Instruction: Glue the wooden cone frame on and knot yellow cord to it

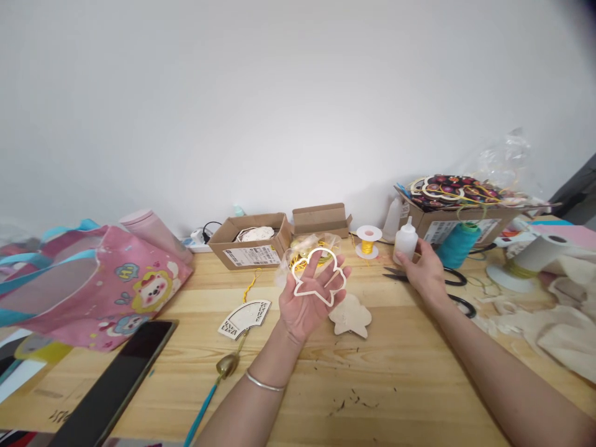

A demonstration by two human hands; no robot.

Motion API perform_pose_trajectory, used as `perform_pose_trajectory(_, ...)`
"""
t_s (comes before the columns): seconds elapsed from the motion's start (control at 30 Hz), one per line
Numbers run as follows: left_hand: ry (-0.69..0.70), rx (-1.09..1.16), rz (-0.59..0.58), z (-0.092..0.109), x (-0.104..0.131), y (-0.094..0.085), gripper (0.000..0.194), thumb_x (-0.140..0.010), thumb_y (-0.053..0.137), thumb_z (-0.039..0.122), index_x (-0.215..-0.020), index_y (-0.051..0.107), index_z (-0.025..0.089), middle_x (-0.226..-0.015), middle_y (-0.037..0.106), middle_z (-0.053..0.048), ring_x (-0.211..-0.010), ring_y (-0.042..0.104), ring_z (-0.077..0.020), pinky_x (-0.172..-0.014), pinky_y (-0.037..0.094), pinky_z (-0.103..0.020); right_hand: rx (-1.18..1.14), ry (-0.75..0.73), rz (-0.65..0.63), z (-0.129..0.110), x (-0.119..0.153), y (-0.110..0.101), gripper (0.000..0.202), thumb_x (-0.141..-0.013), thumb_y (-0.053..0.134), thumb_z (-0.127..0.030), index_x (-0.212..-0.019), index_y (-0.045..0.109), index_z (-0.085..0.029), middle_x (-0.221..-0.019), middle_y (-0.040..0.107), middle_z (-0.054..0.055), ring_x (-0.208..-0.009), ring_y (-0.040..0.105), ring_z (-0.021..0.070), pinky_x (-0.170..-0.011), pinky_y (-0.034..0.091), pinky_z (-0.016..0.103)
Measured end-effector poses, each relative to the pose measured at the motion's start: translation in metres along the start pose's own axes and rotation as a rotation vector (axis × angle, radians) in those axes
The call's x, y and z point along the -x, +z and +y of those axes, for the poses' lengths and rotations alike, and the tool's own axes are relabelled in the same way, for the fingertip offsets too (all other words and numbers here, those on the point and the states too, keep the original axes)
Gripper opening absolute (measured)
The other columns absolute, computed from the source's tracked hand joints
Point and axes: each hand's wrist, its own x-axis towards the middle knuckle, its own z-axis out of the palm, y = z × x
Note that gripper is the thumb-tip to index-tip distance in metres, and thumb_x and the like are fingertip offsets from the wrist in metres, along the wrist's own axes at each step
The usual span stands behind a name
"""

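Observation:
My left hand point(310, 304) is palm up near the middle, with a thin pale wooden outline frame point(300, 293) resting on its palm and fingers. On the right, my right hand point(421, 270) has its fingers wrapped round a small white squeeze bottle point(406, 241), held upright. A flower-like wooden piece point(351, 315) lies on the table just right of my left hand. To the left of that hand lies a fan-shaped wooden piece point(244, 318) with yellow cord, a bell point(227, 366) and a teal tassel point(202, 413).
Black scissors point(454, 277) lie beside my right wrist. Behind are a yellow thread spool point(367, 242), an open carton point(251, 242), a teal thread cone point(459, 244) and a filled box point(433, 223). A pink bag point(112, 279) and a phone point(116, 379) are at left.

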Motion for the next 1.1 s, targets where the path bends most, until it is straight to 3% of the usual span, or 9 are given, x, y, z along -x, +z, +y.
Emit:
perform_pose_trajectory(0.17,0.016,0.043,0.000,0.000,-0.004,0.006,0.048,-0.072,0.038,0.049,-0.117,0.038,0.032,-0.132,0.031,-0.002,-0.122,0.022,-0.0250,-0.096,0.018,-0.047,-0.224,-0.136,0.061,-0.025,0.011,-0.009,0.054,-0.067,0.054,-0.040,-0.114,0.041,-0.016,-0.107,0.052,0.011,-0.094,0.050,0.0233,-0.081,0.038,0.039)
perform_pose_trajectory(0.3,0.027,0.060,0.035,0.000,-0.006,0.007,0.045,-0.073,0.037,0.045,-0.115,0.041,0.030,-0.133,0.029,-0.001,-0.122,0.022,-0.0252,-0.097,0.017,-0.046,-0.531,-0.178,-0.133,-0.048,0.023,-0.021,0.046,-0.073,0.049,-0.039,-0.115,0.041,-0.020,-0.114,0.049,0.007,-0.102,0.046,0.0211,-0.084,0.038,0.036)
perform_pose_trajectory(0.37,0.023,0.070,0.058,-0.001,-0.007,0.006,0.046,-0.073,0.036,0.046,-0.116,0.040,0.030,-0.134,0.028,-0.001,-0.122,0.024,-0.0246,-0.097,0.018,-0.043,-0.629,-0.128,-0.184,-0.056,0.027,-0.025,0.044,-0.073,0.051,-0.038,-0.113,0.043,-0.022,-0.113,0.050,0.006,-0.099,0.049,0.0199,-0.080,0.042,0.033)
perform_pose_trajectory(0.47,0.002,0.081,0.088,-0.001,-0.009,0.004,0.047,-0.075,0.034,0.049,-0.118,0.038,0.029,-0.134,0.028,-0.001,-0.121,0.026,-0.0226,-0.096,0.024,-0.036,-0.718,0.019,-0.172,-0.061,0.026,-0.029,0.040,-0.068,0.056,-0.038,-0.104,0.047,-0.023,-0.096,0.057,0.005,-0.078,0.056,0.0172,-0.060,0.048,0.028)
perform_pose_trajectory(0.57,-0.045,0.087,0.127,-0.002,-0.011,0.003,0.050,-0.077,0.031,0.052,-0.119,0.037,0.027,-0.133,0.030,-0.002,-0.119,0.030,-0.0204,-0.091,0.032,-0.031,-0.766,0.152,-0.218,-0.062,0.024,-0.034,0.035,-0.064,0.060,-0.037,-0.093,0.050,-0.022,-0.083,0.057,0.002,-0.060,0.055,0.0137,-0.043,0.045,0.023)
perform_pose_trajectory(0.7,-0.092,0.113,0.164,-0.006,-0.013,0.002,0.054,-0.076,0.031,0.054,-0.121,0.037,0.025,-0.129,0.036,-0.003,-0.117,0.034,-0.0192,-0.085,0.037,-0.026,-0.759,0.181,-0.295,-0.063,0.022,-0.040,0.034,-0.059,0.065,-0.031,-0.089,0.054,-0.021,-0.089,0.056,0.002,-0.068,0.055,0.0140,-0.046,0.046,0.021)
perform_pose_trajectory(0.9,-0.115,0.151,0.178,-0.009,-0.015,-0.001,0.057,-0.074,0.034,0.056,-0.123,0.033,0.026,-0.121,0.045,-0.006,-0.115,0.036,-0.0174,-0.083,0.039,-0.023,-0.960,0.136,-0.193,-0.068,0.018,-0.049,0.043,-0.053,0.070,-0.021,-0.093,0.053,-0.023,-0.082,0.058,-0.001,-0.074,0.055,0.0136,-0.060,0.047,0.024)
perform_pose_trajectory(0.97,-0.125,0.166,0.183,-0.009,-0.015,-0.002,0.056,-0.075,0.033,0.055,-0.122,0.034,0.026,-0.120,0.046,-0.006,-0.115,0.036,-0.0177,-0.082,0.040,-0.022,-1.083,0.160,-0.186,-0.069,0.016,-0.050,0.037,-0.056,0.069,-0.024,-0.090,0.054,-0.024,-0.082,0.058,-0.002,-0.072,0.055,0.0124,-0.056,0.046,0.022)
perform_pose_trajectory(1.1,-0.192,0.200,0.190,-0.010,-0.014,0.002,0.051,-0.078,0.031,0.050,-0.121,0.036,0.023,-0.121,0.045,-0.007,-0.115,0.037,-0.0197,-0.077,0.042,-0.023,-1.333,0.340,-0.242,-0.070,0.016,-0.048,0.025,-0.068,0.055,-0.045,-0.082,0.056,-0.024,-0.079,0.059,-0.002,-0.050,0.048,0.0063,-0.034,0.036,0.016)
